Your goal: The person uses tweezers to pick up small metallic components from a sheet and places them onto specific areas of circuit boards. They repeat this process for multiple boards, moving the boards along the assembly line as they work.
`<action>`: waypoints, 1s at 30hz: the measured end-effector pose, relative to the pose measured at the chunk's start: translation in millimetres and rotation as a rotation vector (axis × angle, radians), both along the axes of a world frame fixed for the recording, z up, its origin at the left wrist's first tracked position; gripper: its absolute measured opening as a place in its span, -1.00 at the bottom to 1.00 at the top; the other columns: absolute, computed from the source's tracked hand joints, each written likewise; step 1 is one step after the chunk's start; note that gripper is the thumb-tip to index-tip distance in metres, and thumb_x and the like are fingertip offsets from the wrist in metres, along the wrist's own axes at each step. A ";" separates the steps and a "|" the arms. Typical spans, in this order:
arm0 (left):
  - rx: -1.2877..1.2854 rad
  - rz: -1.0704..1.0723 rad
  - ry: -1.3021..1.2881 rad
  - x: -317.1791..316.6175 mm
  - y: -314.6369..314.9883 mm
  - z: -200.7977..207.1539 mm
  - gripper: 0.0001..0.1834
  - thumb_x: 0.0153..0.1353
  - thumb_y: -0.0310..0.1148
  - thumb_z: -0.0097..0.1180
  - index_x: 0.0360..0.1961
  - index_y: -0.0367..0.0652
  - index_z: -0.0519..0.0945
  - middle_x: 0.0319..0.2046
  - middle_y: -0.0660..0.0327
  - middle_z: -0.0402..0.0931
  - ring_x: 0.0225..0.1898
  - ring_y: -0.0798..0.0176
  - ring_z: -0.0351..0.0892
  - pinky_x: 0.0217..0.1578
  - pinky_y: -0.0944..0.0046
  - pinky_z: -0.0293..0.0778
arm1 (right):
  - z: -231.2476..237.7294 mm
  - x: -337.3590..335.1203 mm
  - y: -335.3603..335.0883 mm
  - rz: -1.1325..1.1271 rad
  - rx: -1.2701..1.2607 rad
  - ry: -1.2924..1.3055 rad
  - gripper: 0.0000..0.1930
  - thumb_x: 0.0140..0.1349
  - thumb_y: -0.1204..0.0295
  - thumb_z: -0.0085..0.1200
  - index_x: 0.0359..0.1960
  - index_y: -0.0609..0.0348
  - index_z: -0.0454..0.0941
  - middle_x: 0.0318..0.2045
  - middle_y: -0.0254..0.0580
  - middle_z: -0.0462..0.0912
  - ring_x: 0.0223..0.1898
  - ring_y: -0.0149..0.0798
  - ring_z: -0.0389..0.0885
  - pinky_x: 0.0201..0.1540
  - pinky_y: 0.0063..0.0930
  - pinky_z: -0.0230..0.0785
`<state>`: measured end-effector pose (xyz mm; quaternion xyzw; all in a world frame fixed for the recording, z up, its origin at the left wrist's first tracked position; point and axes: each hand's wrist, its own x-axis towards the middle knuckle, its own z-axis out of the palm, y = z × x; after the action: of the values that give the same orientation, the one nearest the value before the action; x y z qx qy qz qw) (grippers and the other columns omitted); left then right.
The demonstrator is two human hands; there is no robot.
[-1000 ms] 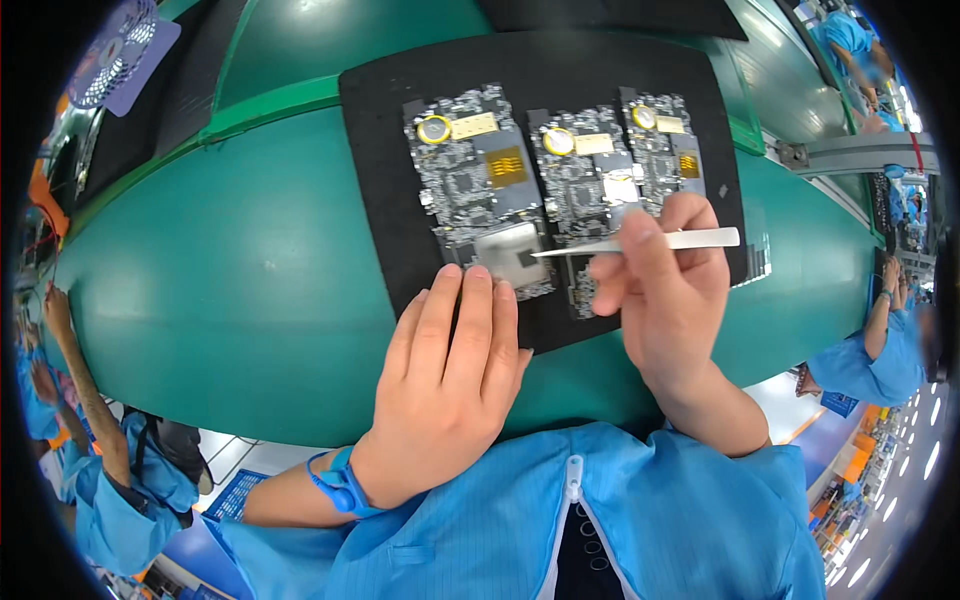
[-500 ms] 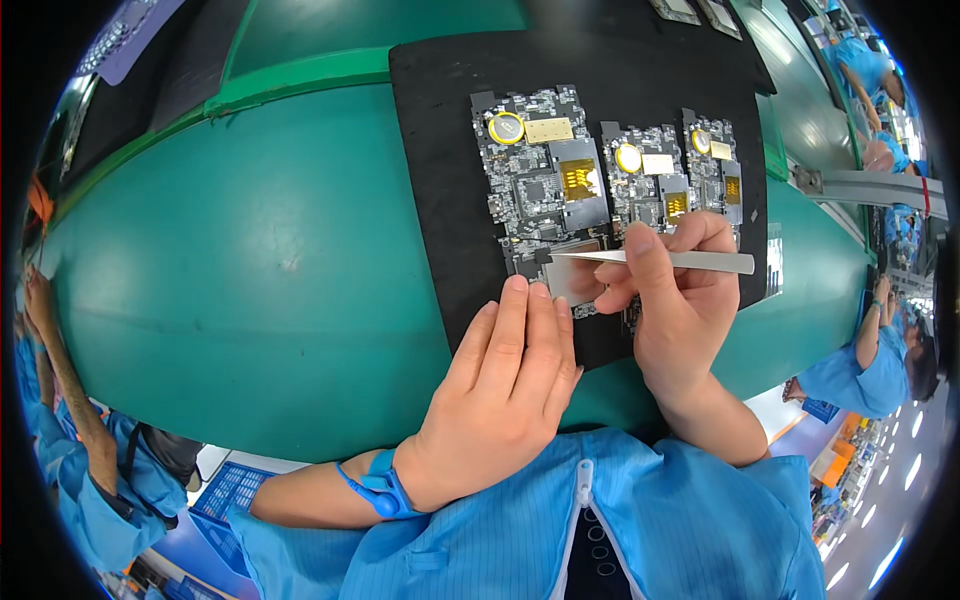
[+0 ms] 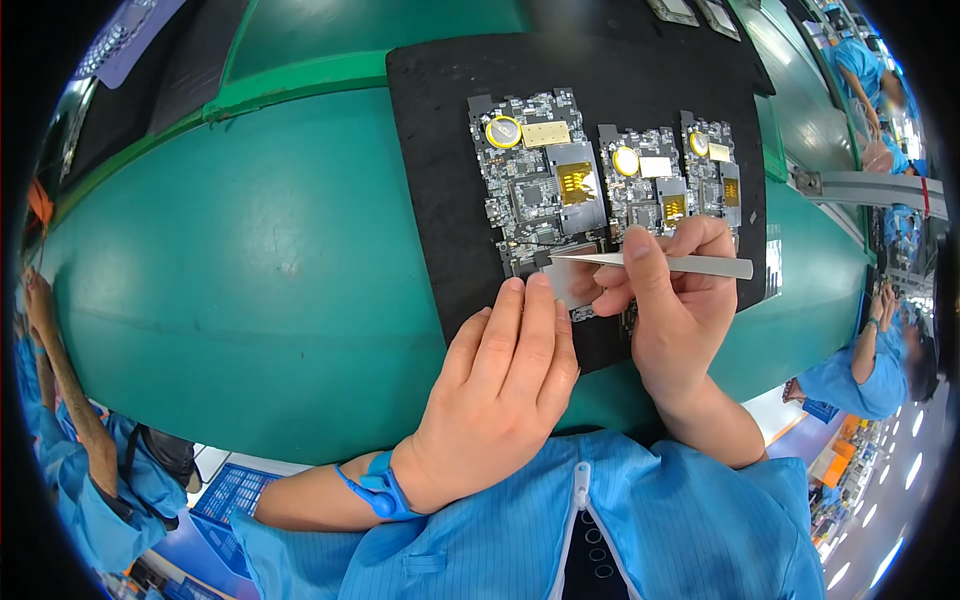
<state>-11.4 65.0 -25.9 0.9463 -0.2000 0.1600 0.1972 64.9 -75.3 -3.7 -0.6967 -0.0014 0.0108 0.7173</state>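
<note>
Three circuit boards lie side by side on a black mat. The left circuit board has a round yellow-rimmed coin cell and a silvery metal plate at its near end. My left hand lies over that near end, fingers stretched out, fingertips against the board's edge by the plate. Between the thumb and fingers of my right hand is a pair of tweezers, its pointed tip just over the plate's far left part. My right hand hides the near ends of the middle circuit board and right circuit board.
The black mat rests on a green table with a raised green edge strip. Framed parts lie at the mat's far right. Other people in blue work at both sides; a blue crate stands below left.
Hardly anything differs. Both hands and the tweezers keep nearly the same place, and the boards and mat appear shifted very slightly in the view.
</note>
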 end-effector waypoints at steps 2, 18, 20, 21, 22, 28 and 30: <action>-0.011 0.006 0.019 1.2 0.2 1.2 -0.54 -0.09 -0.33 0.23 -0.13 -0.38 0.55 0.03 -0.16 0.38 0.08 -0.12 0.38 -0.08 0.07 0.43 | 0.9 0.0 0.0 0.010 -0.010 0.002 -0.78 0.23 0.60 0.05 -0.35 0.21 0.19 -0.57 -0.19 0.53 -0.58 -0.44 0.62 -0.61 -0.70 0.50; 0.028 -0.032 0.013 3.2 0.8 5.2 -0.53 -0.10 -0.32 0.22 -0.16 -0.43 0.55 -0.09 -0.13 0.43 0.03 -0.13 0.41 -0.09 0.01 0.45 | -1.3 -1.5 -0.6 0.013 0.043 -0.005 -0.78 0.23 0.60 0.05 -0.34 0.22 0.20 -0.58 -0.19 0.53 -0.58 -0.44 0.61 -0.61 -0.69 0.51; 0.027 -0.029 0.003 3.1 0.7 4.8 -0.53 -0.10 -0.31 0.22 -0.16 -0.42 0.55 -0.09 -0.12 0.43 0.03 -0.13 0.41 -0.09 0.02 0.45 | -0.4 -1.0 0.1 -0.003 0.057 0.001 -0.79 0.23 0.60 0.05 -0.35 0.22 0.20 -0.58 -0.20 0.52 -0.58 -0.44 0.61 -0.61 -0.69 0.51; 0.029 -0.032 0.004 3.3 1.0 5.3 -0.53 -0.10 -0.31 0.22 -0.16 -0.42 0.55 -0.09 -0.12 0.43 0.03 -0.13 0.41 -0.09 0.02 0.45 | 0.3 0.0 -0.4 0.002 0.041 -0.003 -0.79 0.23 0.59 0.05 -0.35 0.22 0.20 -0.58 -0.21 0.51 -0.58 -0.44 0.61 -0.61 -0.69 0.51; 0.032 -0.035 0.006 3.3 1.4 5.4 -0.53 -0.10 -0.31 0.22 -0.16 -0.42 0.55 -0.08 -0.12 0.43 0.03 -0.13 0.41 -0.09 0.02 0.45 | 0.5 1.4 -1.6 0.008 0.025 -0.005 -0.79 0.23 0.59 0.05 -0.36 0.23 0.20 -0.58 -0.22 0.51 -0.58 -0.44 0.61 -0.61 -0.69 0.51; 0.033 -0.035 0.012 1.9 2.0 3.9 -0.53 -0.11 -0.31 0.22 -0.16 -0.41 0.56 -0.06 -0.11 0.42 0.04 -0.12 0.40 -0.09 0.03 0.44 | 0.9 3.4 -1.1 0.033 0.016 0.008 -0.78 0.24 0.58 0.06 -0.36 0.23 0.21 -0.58 -0.23 0.49 -0.58 -0.45 0.60 -0.60 -0.70 0.51; 0.030 -0.033 0.014 1.5 2.0 3.7 -0.53 -0.11 -0.31 0.22 -0.16 -0.41 0.56 -0.06 -0.11 0.42 0.04 -0.12 0.40 -0.09 0.03 0.44 | 1.2 3.2 -1.8 0.037 0.025 0.007 -0.78 0.24 0.56 0.07 -0.36 0.23 0.21 -0.58 -0.21 0.51 -0.59 -0.46 0.60 -0.60 -0.70 0.50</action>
<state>-9.9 67.0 -22.2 0.9468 -0.2165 0.1471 0.1871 68.1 -77.1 -2.5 -0.6874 -0.0119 0.0263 0.7257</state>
